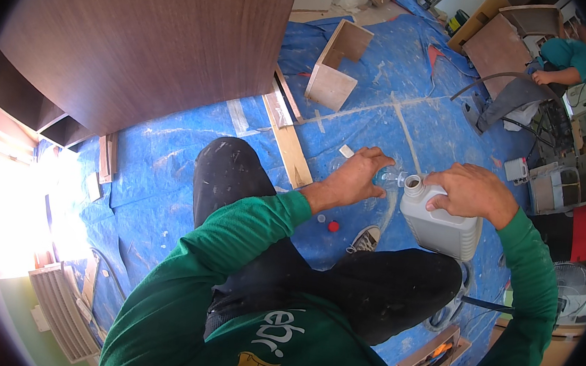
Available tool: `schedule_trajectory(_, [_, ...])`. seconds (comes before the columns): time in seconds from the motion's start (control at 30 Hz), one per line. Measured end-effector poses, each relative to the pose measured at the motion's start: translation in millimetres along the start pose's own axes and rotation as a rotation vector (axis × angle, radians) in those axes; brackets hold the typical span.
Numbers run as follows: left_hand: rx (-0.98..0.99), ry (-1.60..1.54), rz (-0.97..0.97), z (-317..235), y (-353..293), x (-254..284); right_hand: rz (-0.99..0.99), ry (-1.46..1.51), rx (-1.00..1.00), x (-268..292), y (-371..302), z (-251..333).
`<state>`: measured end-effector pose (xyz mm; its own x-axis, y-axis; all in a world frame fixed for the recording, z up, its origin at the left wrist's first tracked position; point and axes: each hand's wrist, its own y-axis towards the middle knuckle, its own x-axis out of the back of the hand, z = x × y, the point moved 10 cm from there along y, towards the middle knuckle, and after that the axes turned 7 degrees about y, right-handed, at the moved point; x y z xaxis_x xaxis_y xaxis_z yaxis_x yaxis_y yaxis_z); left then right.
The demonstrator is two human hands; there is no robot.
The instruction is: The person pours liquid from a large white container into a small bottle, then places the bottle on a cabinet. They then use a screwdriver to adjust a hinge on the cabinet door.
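Note:
My right hand [472, 192] grips the top of a grey plastic jug [439, 227], its open spout tilted toward my left hand. My left hand [356, 176] holds a small clear plastic bottle [388, 174] right at the jug's mouth. I am crouched over blue floor sheeting, knees in black trousers below both hands. A red cap [333, 225] and a small pale cap [320, 218] lie on the sheeting under my left forearm.
A large dark wood panel [145, 38] leans at upper left. Wood strips [289, 148] and an open wooden box [335, 65] lie on the blue sheeting [399, 88]. Another person in a teal shirt [565, 60] works at far right. A tool tray [431, 359] sits at lower right, near a fan [573, 284].

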<state>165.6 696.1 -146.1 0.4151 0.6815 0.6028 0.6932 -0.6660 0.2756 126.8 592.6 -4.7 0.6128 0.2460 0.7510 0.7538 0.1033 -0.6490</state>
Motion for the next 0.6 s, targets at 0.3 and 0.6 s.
schedule_trajectory(0.3, [-0.002, -0.001, -0.019, 3.8, 0.0, -3.4, 0.011, -0.011, 0.001, -2.4, 3.3, 0.1])
schedule_trajectory(0.6, [0.003, -0.024, -0.019, 4.5, -0.3, -5.7, -0.014, -0.006, 0.02, -9.0, 7.7, -7.3])
